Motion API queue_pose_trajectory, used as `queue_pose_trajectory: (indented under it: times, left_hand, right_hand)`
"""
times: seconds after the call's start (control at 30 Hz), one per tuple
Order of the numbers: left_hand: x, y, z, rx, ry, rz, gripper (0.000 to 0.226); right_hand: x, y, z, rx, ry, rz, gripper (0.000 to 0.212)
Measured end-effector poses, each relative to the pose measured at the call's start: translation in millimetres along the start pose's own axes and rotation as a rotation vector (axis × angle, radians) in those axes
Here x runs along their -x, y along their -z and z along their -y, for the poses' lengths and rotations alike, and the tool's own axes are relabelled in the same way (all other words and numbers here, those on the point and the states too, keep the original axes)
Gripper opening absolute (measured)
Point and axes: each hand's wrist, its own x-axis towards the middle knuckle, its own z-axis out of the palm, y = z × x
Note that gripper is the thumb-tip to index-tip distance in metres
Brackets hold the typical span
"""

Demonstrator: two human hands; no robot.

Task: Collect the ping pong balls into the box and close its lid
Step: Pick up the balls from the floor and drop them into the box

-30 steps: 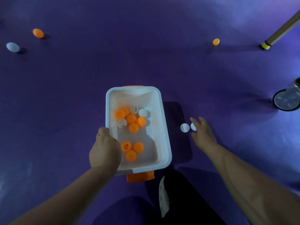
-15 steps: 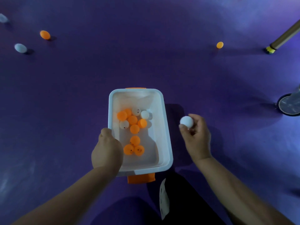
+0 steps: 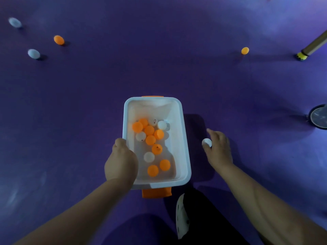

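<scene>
First, loose balls: four on the floor, well apart from the box. These are a far white ball (image 3: 15, 22) at upper left, a left orange ball (image 3: 59, 39) near it, a near white ball (image 3: 34, 53) just beside that one, and a right orange ball (image 3: 245, 50) alone on the other side.
Pole (image 3: 311, 48): brown tube with a yellow-and-black tip, slanting in from the upper right corner.
Disc (image 3: 318, 118): round, grey, dark-rimmed, cut off by the right edge; its kind cannot be told.
Obstructions: the left forearm and hand cover the box's near left corner. Dark clothing (image 3: 203, 218) fills the bottom centre, with a pale perforated strip (image 3: 181, 214) at its left side, kind unclear.
Floor (image 3: 159, 59): purple, smooth, dimly lit, with paler glare toward the upper right.
Box (image 3: 184, 138): white, rectangular, open on top, at centre of view, long side running away from the person. Whether it rests on the floor or is lifted cannot be told.
Latches: near orange latch (image 3: 156, 192) and far orange latch (image 3: 152, 96), one at each short end.
Contents: boxed balls (image 3: 149, 130), eight orange and four white, mostly along the left and middle.
Left hand (image 3: 121, 161): knuckles up, fingers curled over the box's left rim, gripping it.
Right hand (image 3: 218, 149): right of the box and apart from it, back of the hand up. Thumb and fingers pinch a held white ball (image 3: 206, 142), and the forefinger is stretched forward.
</scene>
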Motion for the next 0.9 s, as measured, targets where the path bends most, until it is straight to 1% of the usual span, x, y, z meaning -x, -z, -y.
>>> queue_pose_trajectory:
  times: [0.1, 0.17, 0.23, 0.27, 0.33, 0.37, 0.4, 0.43, 0.47, 0.53, 0.6, 0.67, 0.73, 0.8, 0.9]
  left_hand:
    - [0, 0, 1, -0.001, 0.001, 0.001, 0.005]
    - [0, 1, 1, -0.004, 0.008, 0.004, 0.007]
    - [0, 1, 0, 0.001, 0.011, 0.006, 0.008]
    - [1, 1, 0, 0.003, 0.010, 0.005, 0.008]
    - [0, 0, 0, 0.009, 0.007, 0.002, 0.006]
    - [0, 0, 0, 0.012, 0.012, 0.004, 0.005]
    - [-1, 0, 0, 0.015, 0.020, 0.006, 0.005]
    - [-1, 0, 1, 0.013, 0.025, 0.011, 0.006]
    - [-1, 0, 0, 0.014, 0.026, 0.016, 0.006]
    - [0, 1, 0, 0.023, 0.027, 0.032, 0.004]
    - [-1, 5, 1, 0.044, 0.028, 0.073, 0.005]
    - [-4, 10, 5, 0.071, 0.015, 0.102, 0.004]
    - [-9, 19, 7, 0.090, 0.010, 0.086, 0.002]
    - [-15, 28, 5, 0.111, 0.025, 0.053, 0.002]
    - [-30, 43, -3, 0.147, 0.079, 0.000, 0.003]
  right_hand:
    - [-3, -6, -7, 0.105, 0.026, 0.252, 0.057]
    - [-5, -11, -8, 0.146, 0.047, 0.332, 0.055]
    - [-5, -11, -6, 0.130, 0.043, 0.289, 0.050]
    - [-5, -9, -2, 0.072, 0.025, 0.220, 0.047]
    - [-4, 4, 14, -0.137, 0.014, 0.015, 0.038]
    - [-3, 14, 26, -0.262, 0.039, -0.098, 0.035]
    - [-3, 24, 40, -0.380, 0.085, -0.186, 0.034]
    - [-1, 33, 54, -0.476, 0.151, -0.234, 0.033]
    - [0, 41, 68, -0.543, 0.231, -0.239, 0.034]
    - [1, 52, 93, -0.618, 0.370, -0.150, 0.036]
    - [-2, 57, 110, -0.648, 0.428, -0.069, 0.033]
    - [-8, 57, 117, -0.633, 0.427, -0.093, 0.024]
    - [-16, 53, 118, -0.601, 0.378, -0.118, 0.021]
    - [-25, 46, 119, -0.555, 0.321, -0.098, 0.025]
    - [-42, 34, 135, -0.500, 0.284, -0.011, 0.040]
